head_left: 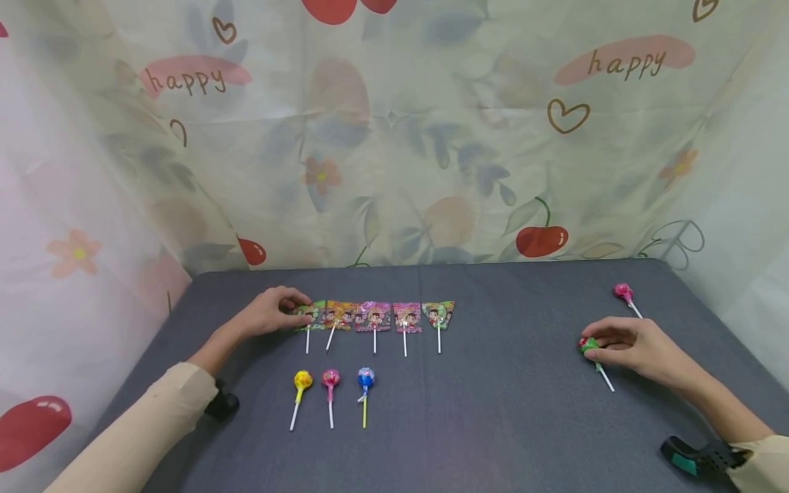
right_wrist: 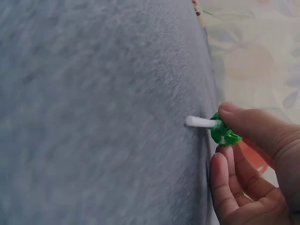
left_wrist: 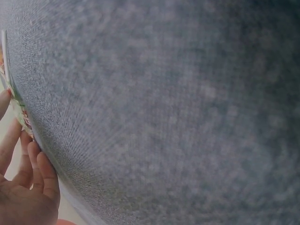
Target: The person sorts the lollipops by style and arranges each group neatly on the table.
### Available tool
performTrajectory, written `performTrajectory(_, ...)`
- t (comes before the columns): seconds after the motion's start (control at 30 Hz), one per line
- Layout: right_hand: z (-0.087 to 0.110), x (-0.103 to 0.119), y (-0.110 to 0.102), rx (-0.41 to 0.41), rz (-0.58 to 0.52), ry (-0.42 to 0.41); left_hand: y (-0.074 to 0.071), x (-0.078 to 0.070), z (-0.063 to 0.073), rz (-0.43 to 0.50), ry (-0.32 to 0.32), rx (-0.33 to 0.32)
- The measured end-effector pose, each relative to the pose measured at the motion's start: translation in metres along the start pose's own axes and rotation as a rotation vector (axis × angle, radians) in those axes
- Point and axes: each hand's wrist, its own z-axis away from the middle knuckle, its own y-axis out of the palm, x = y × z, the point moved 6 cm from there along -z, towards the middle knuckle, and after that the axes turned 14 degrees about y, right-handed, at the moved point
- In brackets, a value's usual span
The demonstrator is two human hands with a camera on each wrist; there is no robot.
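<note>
At the left end of a row of flat wrapped lollipops, my left hand (head_left: 275,311) pinches the edge of the green-wrapped lollipop (head_left: 316,313). The left wrist view shows my thumb and fingers on its wrapper (left_wrist: 21,112). To its right in the row lie an orange lollipop (head_left: 340,313), two pink ones and another green lollipop (head_left: 438,314). On the right side of the table, my right hand (head_left: 637,349) pinches a round lollipop (head_left: 588,344) in green and red wrapping by its head. Its white stick (right_wrist: 199,122) points toward me.
Nearer to me lie a yellow ball lollipop (head_left: 303,380), a pink one (head_left: 331,378) and a blue one (head_left: 366,377). Another pink lollipop (head_left: 624,292) lies behind my right hand. A dark grey cloth covers the table (head_left: 493,411); a printed curtain (head_left: 394,137) hangs behind it.
</note>
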Motion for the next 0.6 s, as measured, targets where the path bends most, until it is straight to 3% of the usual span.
performTrajectory(0.3, -0.006, 0.020, 0.007, -0.007, -0.045, 0.050, 0.000, 0.001, 0.000, -0.002, 0.004, -0.005)
performTrajectory(0.6, -0.016, 0.044, 0.038, 0.045, -0.128, -0.004, 0.000, -0.001, 0.001, -0.008, 0.009, -0.003)
